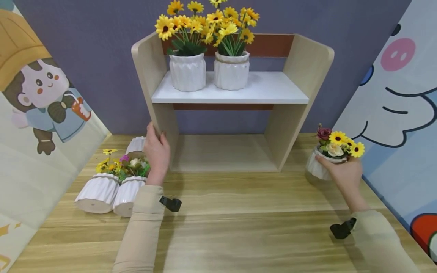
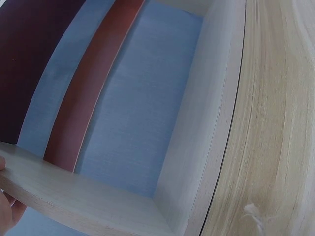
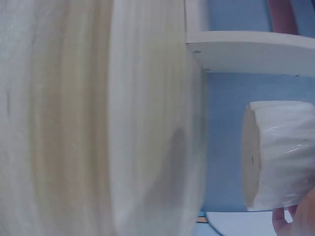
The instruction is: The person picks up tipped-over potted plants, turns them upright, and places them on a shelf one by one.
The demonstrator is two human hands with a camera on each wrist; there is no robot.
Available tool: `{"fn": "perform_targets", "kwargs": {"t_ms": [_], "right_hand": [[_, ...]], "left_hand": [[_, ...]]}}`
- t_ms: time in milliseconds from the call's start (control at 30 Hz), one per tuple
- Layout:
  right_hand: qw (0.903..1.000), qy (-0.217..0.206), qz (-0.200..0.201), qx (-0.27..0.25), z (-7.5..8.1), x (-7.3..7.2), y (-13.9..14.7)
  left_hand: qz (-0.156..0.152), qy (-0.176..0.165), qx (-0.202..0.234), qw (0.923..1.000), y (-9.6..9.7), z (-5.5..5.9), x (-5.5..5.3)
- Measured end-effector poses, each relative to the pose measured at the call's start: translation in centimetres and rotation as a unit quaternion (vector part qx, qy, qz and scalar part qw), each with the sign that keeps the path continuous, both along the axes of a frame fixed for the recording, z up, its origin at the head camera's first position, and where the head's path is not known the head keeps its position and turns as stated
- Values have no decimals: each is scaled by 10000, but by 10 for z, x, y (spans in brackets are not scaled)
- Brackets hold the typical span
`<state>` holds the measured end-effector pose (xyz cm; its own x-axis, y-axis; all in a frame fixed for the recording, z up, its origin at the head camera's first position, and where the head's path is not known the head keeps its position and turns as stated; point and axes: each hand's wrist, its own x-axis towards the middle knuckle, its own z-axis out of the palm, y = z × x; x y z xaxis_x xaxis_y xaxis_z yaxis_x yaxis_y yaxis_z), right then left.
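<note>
My left hand (image 1: 157,153) holds the front edge of the left side panel of a small wooden desktop shelf (image 1: 146,76). In the left wrist view, fingers (image 2: 6,216) show on both sides of that panel. On the right, my right hand (image 1: 346,176) grips a white ceramic flower pot (image 1: 315,165) with yellow, cream and dark red artificial flowers (image 1: 338,142). The right wrist view shows the pot's underside raised off the table; its flowers are out of sight there. Two white pots (image 1: 187,74) of yellow daisies (image 1: 196,26) stand side by side on the shelf's white upper board.
Several white flower pots (image 1: 97,193) lie tipped on their sides at the left of the wooden table (image 1: 239,227). Cartoon-printed panels (image 1: 54,113) stand along the left and right sides. A grey-blue wall (image 1: 102,49) rises behind the shelf.
</note>
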<state>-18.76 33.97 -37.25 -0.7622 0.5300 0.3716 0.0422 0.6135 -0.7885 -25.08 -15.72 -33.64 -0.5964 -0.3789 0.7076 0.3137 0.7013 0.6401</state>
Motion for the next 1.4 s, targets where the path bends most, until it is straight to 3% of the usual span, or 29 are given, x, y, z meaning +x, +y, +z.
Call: {"fn": "perform_targets", "kwargs": {"t_ms": [467, 733, 1033, 1400], "right_hand": [[9976, 410, -54, 556, 56, 18, -27], [9963, 712, 88, 480, 82, 26, -43], [9873, 1470, 291, 527, 103, 35, -57], [9813, 1793, 644, 282, 139, 42, -80]], "left_hand": [[30, -29, 30, 10000, -1, 1, -1], [24, -80, -17, 10000, -1, 1, -2], [-18, -82, 22, 10000, 0, 2, -1], [20, -53, -11, 10000, -1, 0, 0]]}}
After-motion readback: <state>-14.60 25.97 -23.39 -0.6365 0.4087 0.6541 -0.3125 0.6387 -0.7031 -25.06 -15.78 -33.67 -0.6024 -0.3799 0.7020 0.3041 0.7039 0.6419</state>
